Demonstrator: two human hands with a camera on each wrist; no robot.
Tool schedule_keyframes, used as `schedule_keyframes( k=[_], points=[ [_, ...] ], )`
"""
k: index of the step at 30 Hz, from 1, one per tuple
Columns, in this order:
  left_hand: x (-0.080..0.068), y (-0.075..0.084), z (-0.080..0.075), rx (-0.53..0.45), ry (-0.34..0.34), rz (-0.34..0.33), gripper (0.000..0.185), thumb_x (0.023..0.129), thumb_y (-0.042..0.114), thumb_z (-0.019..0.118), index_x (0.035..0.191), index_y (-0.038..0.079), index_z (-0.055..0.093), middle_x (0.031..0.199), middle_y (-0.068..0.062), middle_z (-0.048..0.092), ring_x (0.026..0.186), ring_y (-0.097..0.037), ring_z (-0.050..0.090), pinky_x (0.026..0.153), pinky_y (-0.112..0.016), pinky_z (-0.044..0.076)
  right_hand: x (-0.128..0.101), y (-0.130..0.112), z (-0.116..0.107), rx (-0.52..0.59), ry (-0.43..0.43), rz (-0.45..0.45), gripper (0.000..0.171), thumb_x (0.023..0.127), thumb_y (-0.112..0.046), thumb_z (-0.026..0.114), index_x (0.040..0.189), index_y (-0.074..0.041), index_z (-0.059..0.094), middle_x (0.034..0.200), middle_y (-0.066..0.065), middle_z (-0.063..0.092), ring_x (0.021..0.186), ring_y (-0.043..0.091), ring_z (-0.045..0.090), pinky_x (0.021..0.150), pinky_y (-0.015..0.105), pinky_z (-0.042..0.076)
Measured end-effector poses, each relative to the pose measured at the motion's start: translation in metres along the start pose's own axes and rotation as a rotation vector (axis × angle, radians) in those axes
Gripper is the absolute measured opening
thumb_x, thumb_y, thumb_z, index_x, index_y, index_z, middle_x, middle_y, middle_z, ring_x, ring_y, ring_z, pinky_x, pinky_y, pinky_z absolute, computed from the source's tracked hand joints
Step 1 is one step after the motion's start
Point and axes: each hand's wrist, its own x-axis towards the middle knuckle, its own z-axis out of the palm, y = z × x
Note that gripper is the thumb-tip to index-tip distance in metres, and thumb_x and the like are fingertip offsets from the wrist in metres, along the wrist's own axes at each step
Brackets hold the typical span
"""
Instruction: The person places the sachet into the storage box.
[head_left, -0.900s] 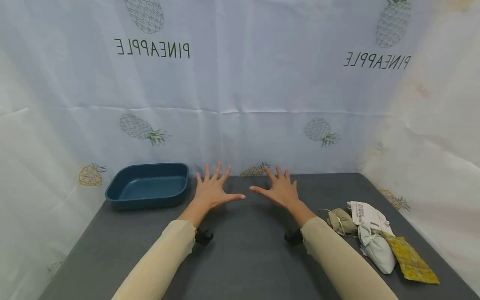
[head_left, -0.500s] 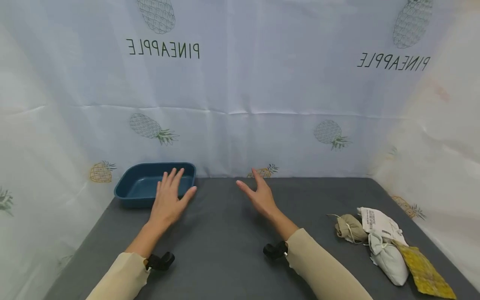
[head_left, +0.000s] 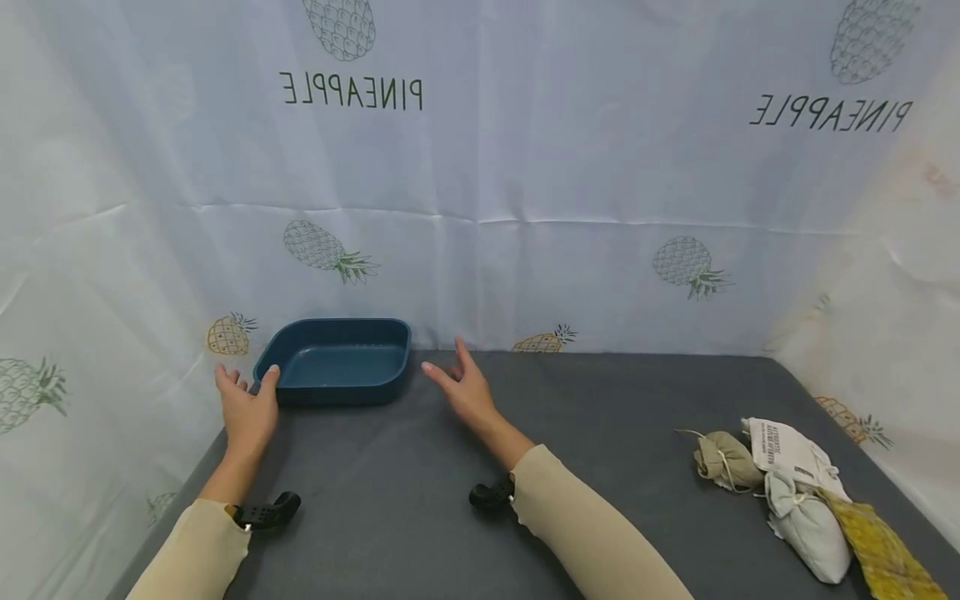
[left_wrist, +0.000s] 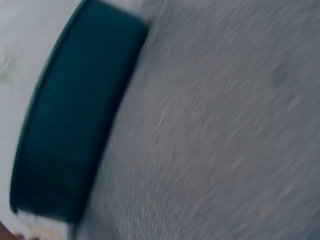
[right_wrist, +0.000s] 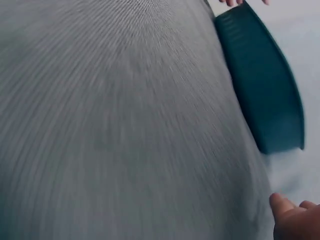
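A dark blue rectangular basin stands at the back left of the grey table, against the curtain. At its left end is my left hand, fingers apart and thumb near the rim; whether it touches is unclear. My right hand hovers off the basin's right end with thumb and fingers spread, holding nothing. The left wrist view shows the basin's outer wall, blurred. In the right wrist view the basin lies beyond the right hand, with a gap between them.
Several small bags lie at the table's right: an olive pouch, a printed white bag, a pale drawstring pouch and a yellow packet. A pineapple-print curtain encloses the back and sides.
Both hands have moved left from the table's middle; the left passed in front of the basin to its left end, and the right came near its right end. The view has turned slightly left.
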Motion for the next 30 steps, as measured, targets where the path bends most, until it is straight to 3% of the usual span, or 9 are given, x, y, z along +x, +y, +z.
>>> schedule_keyframes(
  k=[4, 9, 15, 18, 20, 23, 30],
  points=[
    [0.007, -0.009, -0.001, 0.002, -0.077, -0.058, 0.093, 0.104, 0.044, 0.048, 0.161, 0.013, -0.018, 0.170, -0.022, 0.007, 0.156, -0.040, 0.019, 0.124, -0.054, 0.022, 0.002, 0.005, 0.023, 0.093, -0.027, 0.006, 0.085, 0.097, -0.050, 0.062, 0.164, -0.021, 0.018, 0.166, 0.016, 0.029, 0.146, 0.039, 0.043, 0.114, 0.055, 0.042],
    [0.010, -0.017, 0.004, 0.051, -0.201, -0.034, 0.090, 0.104, 0.045, 0.051, 0.163, 0.010, -0.007, 0.169, -0.023, 0.008, 0.155, -0.042, 0.019, 0.122, -0.057, 0.026, -0.005, 0.008, 0.046, 0.146, -0.039, 0.000, 0.078, 0.103, -0.045, 0.056, 0.164, -0.017, 0.017, 0.166, 0.018, 0.029, 0.147, 0.038, 0.041, 0.117, 0.053, 0.039],
    [0.009, -0.017, 0.007, 0.066, -0.327, -0.004, 0.088, 0.103, 0.046, 0.053, 0.164, 0.012, 0.000, 0.168, -0.022, 0.012, 0.155, -0.041, 0.021, 0.121, -0.057, 0.028, -0.008, 0.005, 0.055, 0.097, -0.039, -0.009, 0.077, 0.104, -0.041, 0.056, 0.164, -0.018, 0.014, 0.167, 0.009, 0.029, 0.150, 0.028, 0.039, 0.117, 0.047, 0.040],
    [0.004, -0.013, 0.008, 0.125, -0.358, 0.004, 0.094, 0.101, 0.047, 0.057, 0.164, 0.013, -0.003, 0.168, -0.026, 0.008, 0.153, -0.046, 0.023, 0.119, -0.059, 0.031, -0.011, 0.005, 0.050, 0.062, -0.017, -0.012, 0.075, 0.104, -0.040, 0.057, 0.164, -0.020, 0.016, 0.168, 0.006, 0.027, 0.152, 0.028, 0.036, 0.118, 0.048, 0.039],
    [-0.001, -0.009, 0.010, 0.178, -0.370, 0.027, 0.097, 0.099, 0.048, 0.061, 0.164, 0.013, -0.002, 0.166, -0.031, 0.014, 0.147, -0.047, 0.033, 0.115, -0.060, 0.035, -0.013, 0.006, 0.042, 0.036, 0.006, -0.015, 0.076, 0.103, -0.043, 0.056, 0.164, -0.021, 0.017, 0.169, 0.005, 0.024, 0.153, 0.029, 0.033, 0.119, 0.050, 0.037],
    [-0.010, -0.003, 0.018, 0.254, -0.395, 0.079, 0.103, 0.095, 0.049, 0.066, 0.164, 0.012, 0.001, 0.163, -0.033, 0.020, 0.143, -0.048, 0.036, 0.113, -0.062, 0.035, -0.018, 0.008, 0.025, -0.020, 0.033, -0.020, 0.082, 0.099, -0.048, 0.061, 0.164, -0.023, 0.018, 0.168, 0.006, 0.026, 0.151, 0.031, 0.037, 0.116, 0.053, 0.040],
    [-0.029, 0.015, 0.051, 0.280, -0.477, 0.114, 0.117, 0.086, 0.051, 0.076, 0.163, 0.006, 0.001, 0.168, -0.028, 0.007, 0.154, -0.048, 0.014, 0.121, -0.066, 0.021, -0.028, 0.017, -0.014, -0.094, 0.109, -0.026, 0.098, 0.088, -0.049, 0.075, 0.163, -0.017, 0.021, 0.162, 0.016, 0.037, 0.144, 0.035, 0.046, 0.111, 0.054, 0.045]
  ],
)
